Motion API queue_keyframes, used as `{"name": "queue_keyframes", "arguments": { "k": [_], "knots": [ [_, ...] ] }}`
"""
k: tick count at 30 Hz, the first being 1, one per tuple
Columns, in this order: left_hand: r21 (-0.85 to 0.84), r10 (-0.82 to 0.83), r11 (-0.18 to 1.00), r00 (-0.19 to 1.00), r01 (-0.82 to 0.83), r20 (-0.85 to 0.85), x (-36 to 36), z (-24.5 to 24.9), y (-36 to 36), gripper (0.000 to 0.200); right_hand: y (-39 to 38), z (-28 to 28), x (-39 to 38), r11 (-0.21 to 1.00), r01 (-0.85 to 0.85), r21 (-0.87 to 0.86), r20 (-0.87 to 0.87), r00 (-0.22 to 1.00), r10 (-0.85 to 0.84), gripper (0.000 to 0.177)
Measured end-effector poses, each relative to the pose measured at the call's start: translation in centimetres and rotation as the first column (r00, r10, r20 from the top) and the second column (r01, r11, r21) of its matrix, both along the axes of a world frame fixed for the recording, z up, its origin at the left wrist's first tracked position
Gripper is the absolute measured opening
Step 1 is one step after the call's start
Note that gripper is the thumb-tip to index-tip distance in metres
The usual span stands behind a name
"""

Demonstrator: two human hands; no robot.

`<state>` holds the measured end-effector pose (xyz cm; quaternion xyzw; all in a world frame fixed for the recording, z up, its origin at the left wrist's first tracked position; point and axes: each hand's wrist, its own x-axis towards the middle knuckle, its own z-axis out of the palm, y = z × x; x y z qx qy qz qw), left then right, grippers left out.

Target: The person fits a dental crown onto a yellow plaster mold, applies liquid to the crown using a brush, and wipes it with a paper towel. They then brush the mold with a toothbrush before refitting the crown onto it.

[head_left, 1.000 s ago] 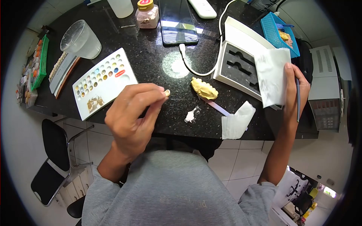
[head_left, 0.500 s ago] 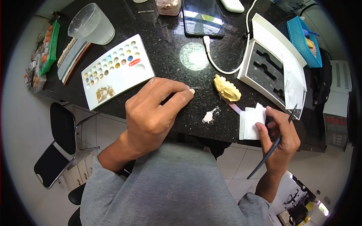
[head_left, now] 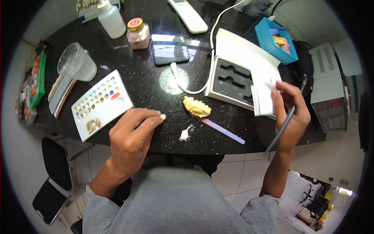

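My left hand (head_left: 132, 132) is closed at the fingertips on a small cream-coloured piece like a dental crown (head_left: 163, 116), just above the table edge. In my right hand (head_left: 291, 117) is a thin dark brush (head_left: 286, 125), slanting across the palm. Its thumb and fingertips also grip a folded white tissue (head_left: 256, 102), which overlaps the white paper in the box behind it. Between the hands lies a yellow dental model (head_left: 197, 107), touching a pale purple stick (head_left: 224, 131). A dab of white powder (head_left: 185, 134) is on the black tabletop nearby.
Left of my left hand is a colour palette (head_left: 124, 102). Beyond it stand a clear cup (head_left: 80, 64) and a shade guide (head_left: 60, 93). A phone (head_left: 167, 50) with a white cable, a jar (head_left: 138, 37), an open white box (head_left: 233, 100) and a blue basket (head_left: 286, 58) sit further back.
My right hand has risen away from the table edge, carrying brush and tissue over the open box. The purple stick is now uncovered. My left hand keeps its pinch. The camera view has shifted.
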<state>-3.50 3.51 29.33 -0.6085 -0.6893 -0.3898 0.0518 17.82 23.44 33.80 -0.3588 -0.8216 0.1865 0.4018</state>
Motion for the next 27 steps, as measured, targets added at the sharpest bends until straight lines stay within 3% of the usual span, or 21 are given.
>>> {"name": "queue_keyframes", "arguments": {
  "k": [4, 5, 8, 10, 12, 13, 18, 20, 22, 24, 26, 27],
  "knots": [
    [0.036, -0.001, 0.999, 1.000, 0.001, -0.007, 0.1, 0.0, -0.1, 0.015, 3.8, -0.5, -0.2, 0.993, -0.022, 0.114, 0.041, 0.999, 0.018, 0.020],
    [0.016, 0.009, 1.000, 1.000, -0.009, 0.027, 0.2, 0.1, -0.2, 0.015, 3.5, 0.4, 0.1, 0.999, 0.012, -0.052, 0.061, 0.998, -0.008, 0.026],
    [0.008, 0.016, 1.000, 0.999, -0.016, 0.029, 0.1, 0.1, -0.3, 0.015, 4.5, 0.6, 0.4, 0.997, 0.069, -0.034, -0.052, 0.996, -0.070, 0.026],
    [-0.010, 0.011, 1.000, 0.999, -0.011, 0.051, 0.1, 0.2, -0.4, 0.014, 4.5, 1.9, 0.5, 0.995, 0.077, -0.062, -0.027, 0.997, -0.079, 0.023],
    [-0.014, 0.008, 1.000, 0.998, -0.007, 0.054, 0.1, 0.2, -0.4, 0.014, 4.7, 2.9, 0.7, 0.976, -0.106, -0.190, -0.081, 0.992, 0.092, 0.017],
    [-0.019, 0.007, 1.000, 0.998, -0.006, 0.061, 0.0, 0.2, -0.4, 0.014, 4.9, 3.8, 1.0, 0.932, -0.128, -0.339, -0.071, 0.991, 0.111, 0.011],
    [0.027, 0.036, 0.999, 0.997, -0.038, 0.074, 0.2, 0.6, -0.6, 0.021, 5.1, 5.7, 1.3, 0.936, -0.301, -0.183, -0.007, 0.952, 0.305, 0.006],
    [0.069, 0.058, 0.996, 0.996, -0.063, 0.073, 0.2, 1.3, -0.8, 0.024, 4.6, 6.7, 1.3, 0.941, -0.338, -0.025, 0.471, 0.826, 0.309, 0.008],
    [0.091, 0.069, 0.993, 0.993, -0.078, 0.095, -0.1, 1.9, -1.4, 0.032, 4.1, 6.8, 1.0, 0.954, -0.300, -0.016, 0.598, 0.762, 0.250, 0.015],
    [0.126, 0.080, 0.988, 0.991, -0.094, 0.109, -0.3, 2.0, -1.9, 0.029, 4.5, 6.1, 1.0, 0.947, -0.315, -0.062, 0.656, 0.702, 0.276, 0.014],
    [0.260, -0.015, 0.965, 0.988, -0.026, 0.155, -0.8, 1.9, -2.1, 0.021, 5.3, 5.3, 1.1, 0.918, -0.392, -0.066, 0.724, 0.614, 0.314, 0.014],
    [0.272, -0.027, 0.962, 0.987, -0.017, 0.156, -0.8, 1.8, -2.2, 0.014, 5.4, 5.0, 0.9, 0.925, -0.376, -0.054, 0.711, 0.636, 0.300, 0.015]
  ]
}}
